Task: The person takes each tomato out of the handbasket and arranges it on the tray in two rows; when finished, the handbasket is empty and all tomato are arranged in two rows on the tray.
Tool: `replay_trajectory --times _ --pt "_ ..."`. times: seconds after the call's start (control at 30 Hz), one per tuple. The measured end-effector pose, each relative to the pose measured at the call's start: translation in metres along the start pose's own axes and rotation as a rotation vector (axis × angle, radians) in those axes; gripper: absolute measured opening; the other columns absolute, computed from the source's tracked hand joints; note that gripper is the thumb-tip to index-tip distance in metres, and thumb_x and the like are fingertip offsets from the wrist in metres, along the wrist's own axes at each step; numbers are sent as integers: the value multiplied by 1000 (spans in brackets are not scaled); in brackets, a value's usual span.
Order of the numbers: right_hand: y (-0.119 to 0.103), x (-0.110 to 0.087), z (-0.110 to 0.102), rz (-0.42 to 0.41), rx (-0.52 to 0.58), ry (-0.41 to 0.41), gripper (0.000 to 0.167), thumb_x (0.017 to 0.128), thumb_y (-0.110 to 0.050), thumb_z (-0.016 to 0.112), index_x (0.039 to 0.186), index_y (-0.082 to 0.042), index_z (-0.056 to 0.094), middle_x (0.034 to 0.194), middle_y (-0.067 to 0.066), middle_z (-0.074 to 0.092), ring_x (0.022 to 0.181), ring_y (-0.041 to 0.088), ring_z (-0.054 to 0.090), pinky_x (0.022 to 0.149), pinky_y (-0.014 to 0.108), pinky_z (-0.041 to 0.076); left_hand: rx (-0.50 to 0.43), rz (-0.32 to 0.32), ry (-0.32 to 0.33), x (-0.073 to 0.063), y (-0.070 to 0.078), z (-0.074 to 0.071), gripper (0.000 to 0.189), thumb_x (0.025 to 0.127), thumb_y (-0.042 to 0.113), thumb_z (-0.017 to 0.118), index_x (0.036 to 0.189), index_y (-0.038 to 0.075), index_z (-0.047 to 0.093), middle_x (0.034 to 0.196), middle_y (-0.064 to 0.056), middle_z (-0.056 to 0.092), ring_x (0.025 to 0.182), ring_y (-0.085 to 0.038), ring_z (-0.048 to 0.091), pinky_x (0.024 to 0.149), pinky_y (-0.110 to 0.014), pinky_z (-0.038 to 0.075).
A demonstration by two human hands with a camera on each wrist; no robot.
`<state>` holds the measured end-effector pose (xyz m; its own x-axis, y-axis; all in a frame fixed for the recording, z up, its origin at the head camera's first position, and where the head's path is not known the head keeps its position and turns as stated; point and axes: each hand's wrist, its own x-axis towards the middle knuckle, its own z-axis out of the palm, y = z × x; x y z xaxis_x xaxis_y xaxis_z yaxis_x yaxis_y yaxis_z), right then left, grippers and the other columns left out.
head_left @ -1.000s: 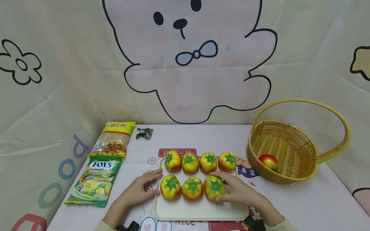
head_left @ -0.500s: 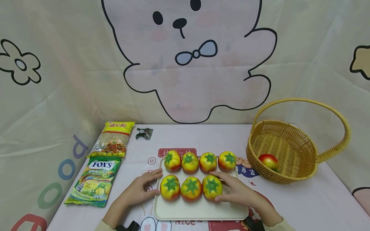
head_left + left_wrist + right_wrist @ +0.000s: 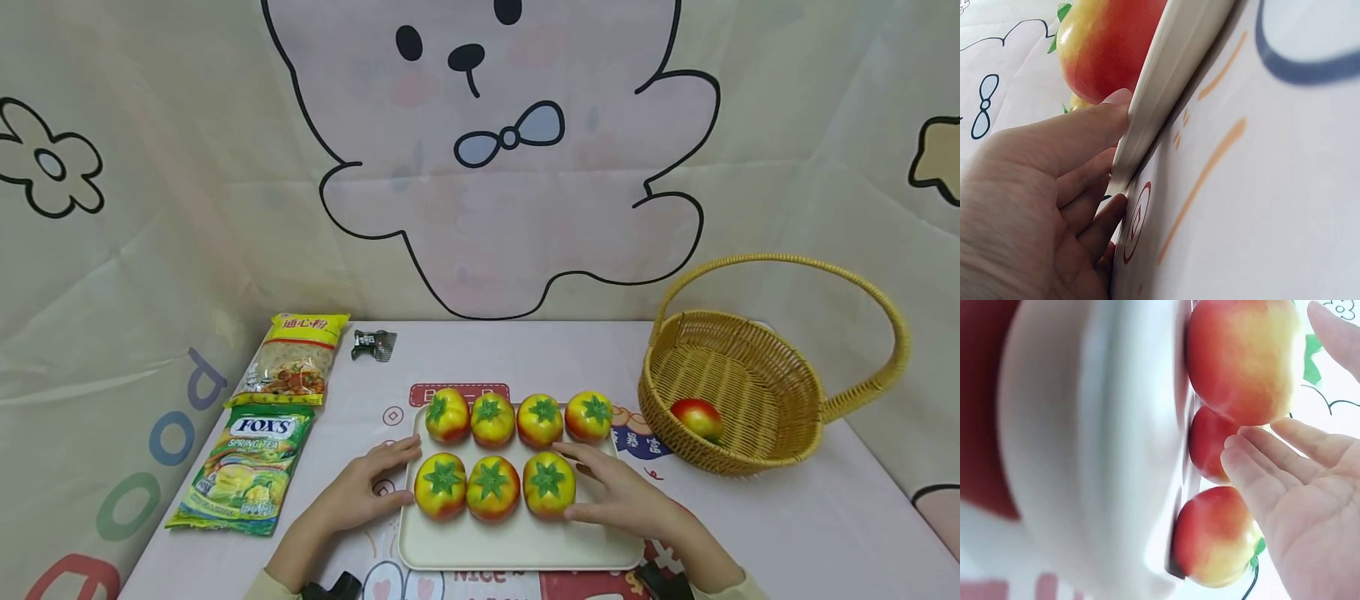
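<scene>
In the head view, a cream tray (image 3: 525, 552) bears two rows of glossy yellow-red fruits with green star-shaped tops. They look like persimmons or tomatoes. My left hand (image 3: 365, 492) rests against the tray's left rim; in the left wrist view its thumb (image 3: 1100, 119) touches the outer side. Over the tray's right part, my right hand (image 3: 618, 493) has its fingers spread around the right side of the front-right fruit (image 3: 550, 485). Its thumb and fingertips stand right at that fruit, not curled round it. The middle front fruit (image 3: 492, 489) and left front fruit (image 3: 440, 486) sit close beside it.
A wicker basket (image 3: 738, 367) with a tall handle stands at the right, holding one red-yellow fruit (image 3: 697, 419). At the left lie a yellow pasta bag (image 3: 292, 358), a green candy bag (image 3: 247, 471) and a small black wrapped sweet (image 3: 373, 345). A printed cloth hangs behind.
The middle and right front fruits have slid slightly left, nearer the left one. My right hand followed, then drew back a little to the right. My left hand stayed at the rim.
</scene>
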<state>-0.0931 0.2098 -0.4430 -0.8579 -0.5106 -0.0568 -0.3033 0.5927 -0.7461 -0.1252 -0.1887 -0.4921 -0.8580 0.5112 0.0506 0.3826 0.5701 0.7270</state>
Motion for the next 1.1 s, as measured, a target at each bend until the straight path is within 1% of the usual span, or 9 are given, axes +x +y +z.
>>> replay_trajectory --times 0.23,0.33,0.5,0.7,0.8,0.87,0.93,1.03,1.1 --pt "-4 -11 -13 9 -6 46 71 83 -39 71 141 -12 42 143 12 46 123 43 50 97 59 46 -17 6 11 0 -1 0 60 80 46 70 134 23 55 147 8 43 139 -24 37 117 -50 23" --pt "-3 -16 -23 -15 -47 136 66 83 -30 72 139 -9 45 140 13 50 120 43 52 95 58 48 -10 10 15 0 -2 1 60 80 47 70 134 24 55 147 9 43 139 -25 36 116 -52 24" --pt "8 -27 -47 -35 -208 337 60 82 -20 74 135 -9 50 133 10 56 119 34 54 92 56 50 -11 6 12 0 -2 2 60 80 48 69 134 25 55 147 10 42 139 -26 36 116 -52 24" --pt "23 -42 -81 44 -316 428 60 83 -23 74 136 -13 49 132 12 56 116 31 50 93 56 48 -10 1 10 -1 -2 2 60 81 48 69 135 25 54 147 10 42 139 -25 36 116 -52 23" --pt "29 -50 -97 76 -308 438 59 84 -23 72 137 -11 48 129 18 56 113 38 52 89 61 49 -11 -5 8 -1 -2 2 60 81 48 69 134 26 54 147 10 42 139 -25 36 116 -52 23" --pt "34 -55 -107 101 -289 424 57 86 -23 70 137 -9 47 127 23 55 111 45 52 84 70 45 -12 -7 6 -1 -3 2 60 81 48 69 134 26 54 147 11 42 139 -25 35 116 -52 23" --pt "40 -60 -115 125 -285 402 55 88 -24 68 136 -7 47 127 25 55 111 48 52 82 72 45 -10 -6 4 -1 -3 2 60 81 49 69 135 26 54 148 11 42 139 -25 35 116 -52 23" --pt "50 -65 -123 133 -295 371 51 90 -23 65 135 -6 48 126 26 55 110 48 51 80 71 46 -10 -5 5 0 -4 3 60 81 49 69 135 27 54 148 11 41 139 -26 35 116 -53 24" --pt "57 -66 -127 119 -311 359 48 90 -22 64 134 -7 50 125 24 57 109 38 54 80 62 51 -10 -6 7 0 -4 3 60 81 49 69 135 27 54 148 11 41 139 -26 35 116 -53 24"
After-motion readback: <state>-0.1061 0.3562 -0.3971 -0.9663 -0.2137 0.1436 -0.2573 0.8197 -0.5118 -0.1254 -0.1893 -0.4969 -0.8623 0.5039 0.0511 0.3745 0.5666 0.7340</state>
